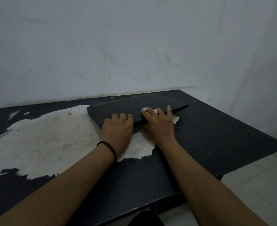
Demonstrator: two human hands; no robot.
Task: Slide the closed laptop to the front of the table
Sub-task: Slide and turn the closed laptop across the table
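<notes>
A closed black laptop [134,106] lies flat near the back of the dark table [216,128], close to the wall. My left hand [118,128] rests at the laptop's near edge with its fingers curled onto the lid. My right hand [159,123] lies just to the right of it, fingers spread flat over the lid's near edge and over a torn white patch. Both hands touch the laptop; the front edge under them is hidden. A dark band circles my left wrist.
The table's black surface is peeled away in a large white patch [44,141] on the left and under my hands. A pale wall [134,46] rises right behind the table. The table's right edge drops to a light tiled floor [257,185].
</notes>
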